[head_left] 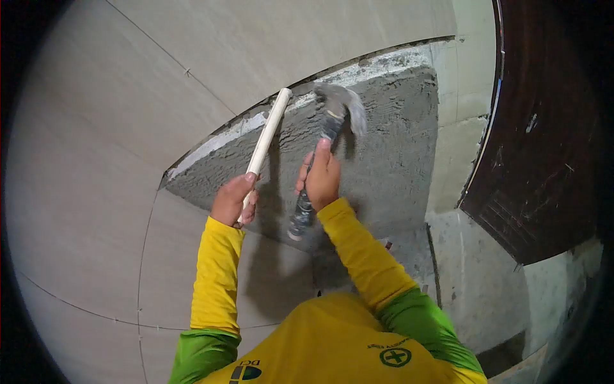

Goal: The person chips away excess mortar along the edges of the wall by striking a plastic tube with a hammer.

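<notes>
My left hand is closed around the lower part of a pale wooden stick, which slants up and to the right. My right hand grips a claw hammer by its dark, worn handle, below the head. The hammer's head is blurred and sits just right of the stick's upper end. Both tools are over a patch of grey mortar with a rough, ridged surface. Whether either tool touches the mortar cannot be made out.
Large beige floor tiles with thin joints and small spacers border the mortar on the left and at the top. A whitish strip runs along the tile edge. At the right stands a dark brown door, beside a pale tiled strip.
</notes>
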The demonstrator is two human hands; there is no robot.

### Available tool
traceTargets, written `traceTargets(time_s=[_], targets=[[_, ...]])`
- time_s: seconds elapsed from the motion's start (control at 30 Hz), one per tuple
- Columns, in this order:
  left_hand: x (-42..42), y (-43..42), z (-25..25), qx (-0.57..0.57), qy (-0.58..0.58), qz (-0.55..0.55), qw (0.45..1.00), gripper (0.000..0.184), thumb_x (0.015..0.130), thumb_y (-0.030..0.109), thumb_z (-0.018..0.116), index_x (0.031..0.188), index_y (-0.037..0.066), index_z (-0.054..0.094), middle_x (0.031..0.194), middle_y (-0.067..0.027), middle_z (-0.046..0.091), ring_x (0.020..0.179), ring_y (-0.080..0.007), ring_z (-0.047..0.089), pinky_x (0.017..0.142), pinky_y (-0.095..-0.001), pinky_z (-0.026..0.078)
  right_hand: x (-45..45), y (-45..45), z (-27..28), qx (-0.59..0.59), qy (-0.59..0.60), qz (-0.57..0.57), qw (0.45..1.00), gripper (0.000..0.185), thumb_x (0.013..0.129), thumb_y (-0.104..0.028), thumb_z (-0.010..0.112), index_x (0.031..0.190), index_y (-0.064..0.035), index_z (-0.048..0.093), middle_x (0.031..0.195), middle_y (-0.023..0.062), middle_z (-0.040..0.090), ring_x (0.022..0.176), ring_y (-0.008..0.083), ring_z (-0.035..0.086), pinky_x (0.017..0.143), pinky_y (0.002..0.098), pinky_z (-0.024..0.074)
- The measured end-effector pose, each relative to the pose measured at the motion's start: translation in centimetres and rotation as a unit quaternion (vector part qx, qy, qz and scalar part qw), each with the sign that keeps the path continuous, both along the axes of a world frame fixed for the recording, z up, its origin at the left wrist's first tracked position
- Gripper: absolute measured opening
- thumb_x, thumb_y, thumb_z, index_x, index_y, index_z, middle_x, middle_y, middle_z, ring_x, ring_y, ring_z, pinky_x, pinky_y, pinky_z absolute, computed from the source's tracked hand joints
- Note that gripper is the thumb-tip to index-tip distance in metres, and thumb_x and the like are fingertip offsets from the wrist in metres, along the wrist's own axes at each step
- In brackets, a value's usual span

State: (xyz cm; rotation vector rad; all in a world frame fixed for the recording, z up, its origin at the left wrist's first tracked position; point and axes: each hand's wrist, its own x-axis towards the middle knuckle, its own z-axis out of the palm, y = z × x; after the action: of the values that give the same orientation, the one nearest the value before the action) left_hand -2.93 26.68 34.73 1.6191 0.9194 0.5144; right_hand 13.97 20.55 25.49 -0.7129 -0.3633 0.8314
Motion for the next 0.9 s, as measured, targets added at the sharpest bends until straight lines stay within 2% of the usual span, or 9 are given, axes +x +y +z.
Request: traceTargets(time_s=[0.1,0.17,0.23,0.3,0.33,0.5,0.53,0.63,0.9], targets=[[0.3,-0.2,-0.1,-0.004,0.007,0.012,1.000,0.039,0.094,0.041,0.059,0.110,0.006,0.058,0.061,0.0009,0.050,0.036,-0.0063,0.037,0.033,-0.0217,0.031,-0.3,0.5,0.1,0.032,0.034,-0.057,0.997,0.064,0.094,-0.067,0.035,0.080,-0.0055,0.048,0.056,0.0054,0.047,0.039,0.0182,0.048,0.037,0.0347,0.0446],[0.3,-0.7,0.1,-0.005,0.009,0.008,1.000,0.038,0.095,0.041,0.059,0.110,0.006,0.058,0.061,0.0009,0.050,0.037,-0.0062,0.037,0.033,-0.0216,0.031,1.4,-1.5,1.8,-0.051,0.004,0.103,0.993,0.061,0.098,-0.061,0.032,0.080,-0.0046,0.048,0.055,0.0064,0.047,0.039,0.0184,0.048,0.038,0.0346,0.0446],[0.4,-0.9,0.3,-0.006,0.007,0.005,1.000,0.038,0.095,0.041,0.058,0.111,0.006,0.058,0.061,0.0009,0.050,0.037,-0.0061,0.037,0.033,-0.0215,0.031,0.7,-1.5,1.5,-0.055,-0.007,0.085,0.995,0.061,0.098,-0.061,0.032,0.080,-0.0043,0.048,0.054,0.0067,0.047,0.038,0.0187,0.048,0.038,0.0346,0.0446],[0.5,-1.1,0.4,-0.012,0.001,0.005,1.000,0.039,0.094,0.040,0.059,0.111,0.004,0.060,0.063,-0.0004,0.052,0.037,-0.0077,0.039,0.035,-0.0227,0.032,-0.7,-1.1,1.3,0.049,0.035,-0.048,0.997,0.061,0.096,-0.062,0.038,0.077,-0.0044,0.046,0.051,0.0059,0.043,0.037,0.0184,0.045,0.035,0.0343,0.0397],[0.6,-1.2,0.4,-0.013,0.002,0.007,1.000,0.039,0.094,0.040,0.059,0.111,0.004,0.060,0.063,-0.0004,0.052,0.037,-0.0077,0.039,0.035,-0.0227,0.032,-0.7,-0.8,1.1,0.048,0.035,-0.047,0.997,0.061,0.096,-0.062,0.038,0.077,-0.0044,0.046,0.051,0.0059,0.043,0.037,0.0184,0.045,0.035,0.0343,0.0397],[-0.5,-1.8,0.1,-0.031,-0.010,0.047,0.998,0.038,0.095,0.039,0.057,0.111,0.005,0.059,0.063,-0.0010,0.051,0.037,-0.0082,0.039,0.035,-0.0232,0.032,1.5,-2.1,2.3,-0.054,0.020,0.111,0.992,0.059,0.097,-0.060,0.038,0.074,-0.0054,0.046,0.051,0.0056,0.044,0.038,0.0180,0.046,0.036,0.0345,0.0405],[-1.1,-2.2,0.1,-0.030,-0.010,0.046,0.998,0.038,0.095,0.039,0.057,0.111,0.005,0.059,0.063,-0.0010,0.051,0.037,-0.0082,0.039,0.035,-0.0232,0.032,1.3,-2.3,1.5,-0.044,-0.019,0.119,0.992,0.061,0.097,-0.063,0.032,0.082,-0.0054,0.048,0.057,0.0061,0.048,0.041,0.0184,0.050,0.039,0.0339,0.0448],[-2.1,-3.3,0.5,0.015,0.020,0.080,0.996,0.038,0.096,0.039,0.056,0.111,0.004,0.059,0.063,-0.0018,0.052,0.037,-0.0087,0.040,0.035,-0.0239,0.032,0.1,-2.3,-0.1,-0.002,-0.015,0.073,0.997,0.063,0.097,-0.064,0.032,0.080,-0.0054,0.048,0.056,0.0057,0.048,0.040,0.0189,0.049,0.039,0.0341,0.0452],[1.9,-3.3,1.1,0.057,0.082,-0.022,0.995,0.039,0.095,0.040,0.056,0.110,0.005,0.061,0.064,-0.0024,0.054,0.039,-0.0095,0.043,0.038,-0.0224,0.033,-1.1,-1.5,-1.3,0.060,0.035,0.017,0.997,0.064,0.097,-0.063,0.030,0.079,-0.0042,0.047,0.054,0.0069,0.047,0.039,0.0194,0.048,0.039,0.0341,0.0443]])
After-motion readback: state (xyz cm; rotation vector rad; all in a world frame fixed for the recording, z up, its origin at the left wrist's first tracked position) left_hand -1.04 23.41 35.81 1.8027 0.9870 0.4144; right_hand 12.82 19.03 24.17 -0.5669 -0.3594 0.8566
